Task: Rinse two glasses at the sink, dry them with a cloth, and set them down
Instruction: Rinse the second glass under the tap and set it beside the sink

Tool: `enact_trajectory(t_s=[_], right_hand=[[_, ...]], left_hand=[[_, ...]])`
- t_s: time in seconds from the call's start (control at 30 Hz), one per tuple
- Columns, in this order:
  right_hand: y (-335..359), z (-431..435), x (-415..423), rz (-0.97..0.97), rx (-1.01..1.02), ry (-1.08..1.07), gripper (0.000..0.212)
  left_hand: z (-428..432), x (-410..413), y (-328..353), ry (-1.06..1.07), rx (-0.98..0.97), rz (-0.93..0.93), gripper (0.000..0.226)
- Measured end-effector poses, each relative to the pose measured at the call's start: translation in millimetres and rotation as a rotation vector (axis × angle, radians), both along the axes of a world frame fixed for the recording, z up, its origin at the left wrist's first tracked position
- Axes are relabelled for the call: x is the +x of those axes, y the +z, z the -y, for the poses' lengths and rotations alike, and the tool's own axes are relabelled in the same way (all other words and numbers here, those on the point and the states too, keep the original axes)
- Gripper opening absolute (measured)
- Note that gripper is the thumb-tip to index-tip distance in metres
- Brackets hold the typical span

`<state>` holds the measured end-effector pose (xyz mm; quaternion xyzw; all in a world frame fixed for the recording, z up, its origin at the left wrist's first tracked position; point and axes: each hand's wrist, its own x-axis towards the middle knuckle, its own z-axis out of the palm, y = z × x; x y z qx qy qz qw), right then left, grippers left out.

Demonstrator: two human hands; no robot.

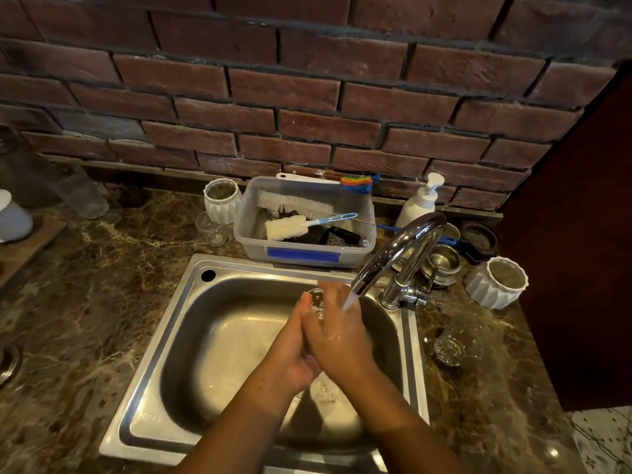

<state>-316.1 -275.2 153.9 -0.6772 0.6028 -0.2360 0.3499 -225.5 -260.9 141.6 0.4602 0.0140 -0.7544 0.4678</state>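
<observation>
Rinsing is the step in hand: both hands meet under the running tap (403,249) over the sink (191,295), with a clear glass (316,299) pressed between them, its rim showing at 12 o'clock of the fingers. The left hand (294,350) cups it from the 9 o'clock side; the right hand (337,333) wraps it from 3 o'clock, water striking its knuckles. Both are closed around the glass. A second glass (449,343) stands on the counter (85,302) at 3 o'clock of the sink, well apart from the hands; I judge it is next for rinsing or already rinsed, which I cannot tell. No cloth is in view, so drying calls for finding one first. The basin gives open room below and at 9 o'clock. The spout crowds the 1 o'clock side, and the plastic tub (304,248) overhangs the sink's far rim at 12 o'clock, so lifting out is safest toward the person.
</observation>
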Motion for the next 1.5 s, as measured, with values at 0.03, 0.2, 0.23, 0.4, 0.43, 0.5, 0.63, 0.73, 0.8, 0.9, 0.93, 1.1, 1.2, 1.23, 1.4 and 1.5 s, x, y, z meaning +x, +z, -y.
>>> enact_trajectory(t_s=[0.03,0.2,0.23,0.4,0.43,0.5,0.63,0.73,0.8,0.9,0.93,1.1,1.2,1.23,1.4,1.5], right_hand=[[-1.7,-3.3,1.9,-0.124,-0.128,0.091,0.039],[-0.4,28.7,-4.3,0.149,0.26,-0.15,0.028],[-1.2,37.2,-6.8,0.269,0.401,-0.263,0.027],[-14.3,42.8,-19.6,0.589,0.45,-0.409,0.015],[-15.9,43.5,-20.3,0.514,0.399,-0.375,0.019],[-10.9,47.1,-14.4,0.398,0.38,-0.354,0.026],[2.1,31.5,-6.9,0.312,0.1,-0.316,0.032],[4.8,13.3,-3.8,0.369,0.098,-0.126,0.02],[-1.0,4.5,-2.4,0.123,0.057,0.065,0.046],[-2.6,1.1,-4.6,-0.02,-0.003,0.124,0.056],[-1.1,4.6,-7.5,0.026,0.066,0.069,0.051],[4.1,35.0,-16.7,0.383,0.419,-0.269,0.018],[-1.6,37.4,-21.4,0.616,0.374,-0.3,0.024],[-4.0,35.9,-21.4,0.677,0.366,-0.328,0.027],[-12.6,13.8,-16.5,0.475,0.131,-0.187,0.019],[-5.8,20.7,-25.2,0.372,0.029,-0.12,0.035]], left_hand=[[-1.2,-1.6,0.9,-0.008,-0.008,0.005,0.059],[-6.1,-4.2,-4.0,0.047,-0.013,-0.079,0.053],[-6.8,-2.4,-4.7,0.035,-0.012,-0.08,0.055],[-10.8,0.4,-16.5,-0.09,-0.046,-0.043,0.062],[-11.3,0.3,-18.4,-0.12,-0.055,0.007,0.063],[-10.6,-1.8,-16.2,-0.183,-0.065,0.158,0.055],[-9.4,-8.0,-4.4,-0.2,-0.111,0.198,0.055],[-4.7,-6.1,8.1,-0.032,-0.086,-0.004,0.056],[-2.4,-1.8,10.8,0.029,-0.068,-0.091,0.058],[-4.4,-3.2,7.9,0.022,-0.034,-0.082,0.057],[-5.5,-6.2,7.2,0.026,-0.012,-0.078,0.057],[-8.1,-15.6,5.6,-0.008,-0.006,-0.093,0.056],[-6.8,-12.3,4.1,0.024,-0.009,-0.14,0.053],[-6.4,-10.9,3.9,0.058,0.001,-0.16,0.054],[-9.0,-6.6,1.0,0.076,0.048,-0.112,0.055],[-9.9,-4.7,0.1,-0.068,0.001,0.031,0.052]])
